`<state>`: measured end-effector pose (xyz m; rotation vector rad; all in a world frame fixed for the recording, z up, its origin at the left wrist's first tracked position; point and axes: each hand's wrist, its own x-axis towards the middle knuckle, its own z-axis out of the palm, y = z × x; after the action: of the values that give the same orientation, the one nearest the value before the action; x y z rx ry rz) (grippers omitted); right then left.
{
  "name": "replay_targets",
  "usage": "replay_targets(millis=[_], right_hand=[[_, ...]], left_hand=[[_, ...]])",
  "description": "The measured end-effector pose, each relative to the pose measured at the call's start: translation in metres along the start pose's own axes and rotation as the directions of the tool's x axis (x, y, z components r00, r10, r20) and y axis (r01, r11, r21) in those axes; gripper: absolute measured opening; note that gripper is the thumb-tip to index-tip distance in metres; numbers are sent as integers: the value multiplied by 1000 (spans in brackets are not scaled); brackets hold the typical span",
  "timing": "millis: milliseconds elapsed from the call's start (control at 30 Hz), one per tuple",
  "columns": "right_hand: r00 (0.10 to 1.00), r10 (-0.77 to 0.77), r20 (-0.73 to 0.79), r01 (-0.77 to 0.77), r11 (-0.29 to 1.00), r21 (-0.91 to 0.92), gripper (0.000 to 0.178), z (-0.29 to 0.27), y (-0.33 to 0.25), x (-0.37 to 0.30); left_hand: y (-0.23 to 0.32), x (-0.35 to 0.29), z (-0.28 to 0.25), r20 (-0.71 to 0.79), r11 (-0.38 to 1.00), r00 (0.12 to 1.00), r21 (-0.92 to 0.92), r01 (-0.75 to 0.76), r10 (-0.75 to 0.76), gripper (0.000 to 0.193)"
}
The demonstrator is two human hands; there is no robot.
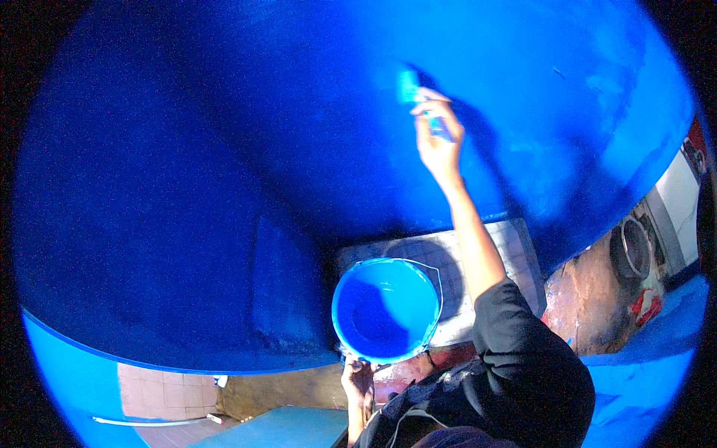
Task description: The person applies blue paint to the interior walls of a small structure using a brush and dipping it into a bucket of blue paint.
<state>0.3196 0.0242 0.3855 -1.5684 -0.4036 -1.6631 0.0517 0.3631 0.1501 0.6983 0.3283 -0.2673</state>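
Observation:
My right hand (441, 138) is raised against the bright blue wall (336, 127), its fingers closed round a paintbrush. The head of the paintbrush (408, 85) is at the wall and somewhat blurred; the brush's shadow falls beside it. Lower down, my left hand (358, 379) grips the near edge of a bucket (344, 287). The bucket tilts so that its mouth faces up toward me, and blue paint (399, 302) shows inside. Its thin wire handle hangs to the right side. The left fingers are partly hidden beneath the bucket.
A pale tiled slab (508, 243) lies at the wall's foot behind the bucket. On the right, a round grey tub (633, 248) and a red cloth-like item (645, 306) rest on a stained floor. A white pipe (157, 423) lies at the lower left near a blue panel (291, 429).

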Motion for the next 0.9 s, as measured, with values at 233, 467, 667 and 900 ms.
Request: replay_targets(millis=[233, 467, 667, 900], right_hand=[[993, -15, -115, -37, 896, -442, 14, -37, -7, 17], [979, 101, 178, -115, 991, 70, 11, 2, -23, -20], [985, -12, -170, -36, 961, -273, 13, -46, 9, -6], [972, 106, 210, -58, 973, -223, 17, 14, -15, -41]], left_hand=[[2, -7, 6, -35, 1000, 999, -4, -3, 3, 30], [2, -6, 9, -51, 999, 999, 45, 2, 0, 30], [-1, -3, 1, -49, 1000, 999, 5, -2, 2, 33], [6, -3, 12, -54, 998, 998, 55, 19, -16, 27]])
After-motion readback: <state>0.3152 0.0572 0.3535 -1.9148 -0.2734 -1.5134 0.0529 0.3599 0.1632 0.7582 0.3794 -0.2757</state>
